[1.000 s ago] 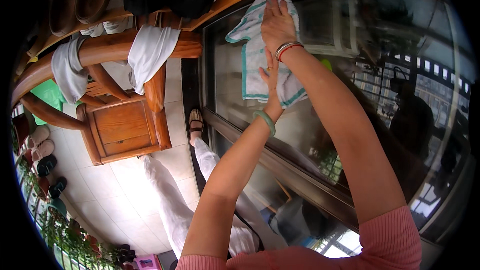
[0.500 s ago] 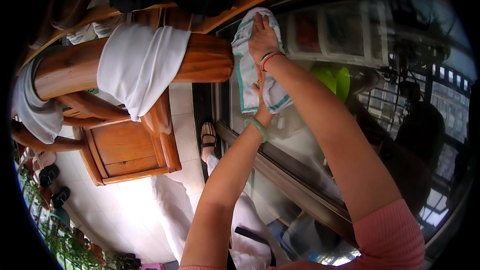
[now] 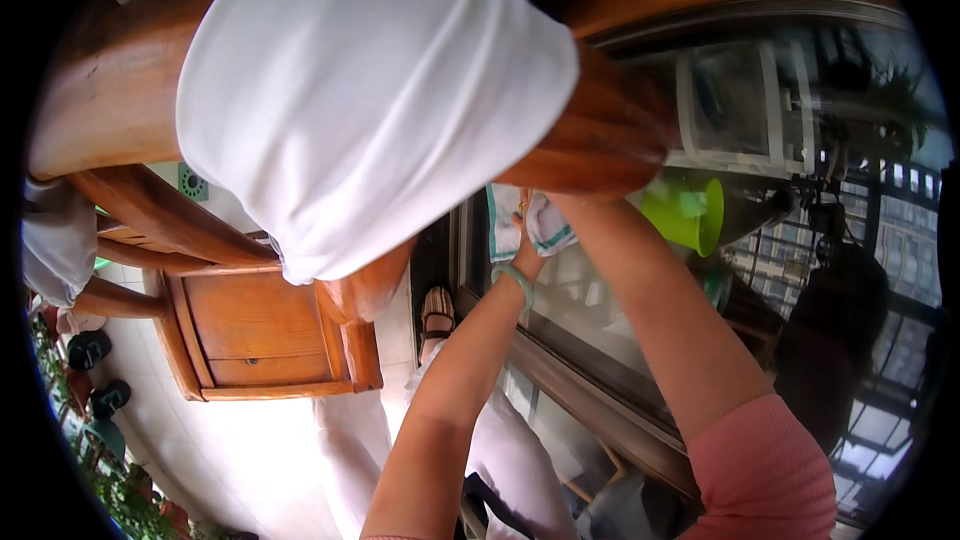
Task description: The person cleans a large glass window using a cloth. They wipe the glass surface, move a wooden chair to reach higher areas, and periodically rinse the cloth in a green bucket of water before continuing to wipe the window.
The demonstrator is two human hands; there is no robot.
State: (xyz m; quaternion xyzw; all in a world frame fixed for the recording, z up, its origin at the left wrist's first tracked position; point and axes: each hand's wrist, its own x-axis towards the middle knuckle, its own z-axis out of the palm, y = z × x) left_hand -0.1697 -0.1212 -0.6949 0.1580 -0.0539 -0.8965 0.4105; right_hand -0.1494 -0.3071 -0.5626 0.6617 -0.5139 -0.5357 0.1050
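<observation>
A white towel with green stripes (image 3: 553,225) lies against the glass pane (image 3: 590,300), and only its lower part shows. My left hand (image 3: 527,255), below a pale green bangle, is closed on the towel's lower edge, with its fingertips partly hidden. My right forearm (image 3: 650,280) reaches up to the same towel. Its wrist and hand are hidden behind the rounded end of a wooden chair arm (image 3: 615,130), so its fingers cannot be seen. A white fabric cover (image 3: 370,100) is wrapped around that chair arm.
A wooden chair seat or panel (image 3: 260,330) stands at left above pale floor tiles. Through the glass show a bright green container (image 3: 685,215) and a clear storage box (image 3: 735,105). A dark door frame (image 3: 590,405) runs below my arms. Potted plants (image 3: 110,470) line the lower left.
My view has shifted, so the covered chair arm appears larger and further right. It now hides my right hand and the towel's upper part, which showed before with my right fingers spread on it.
</observation>
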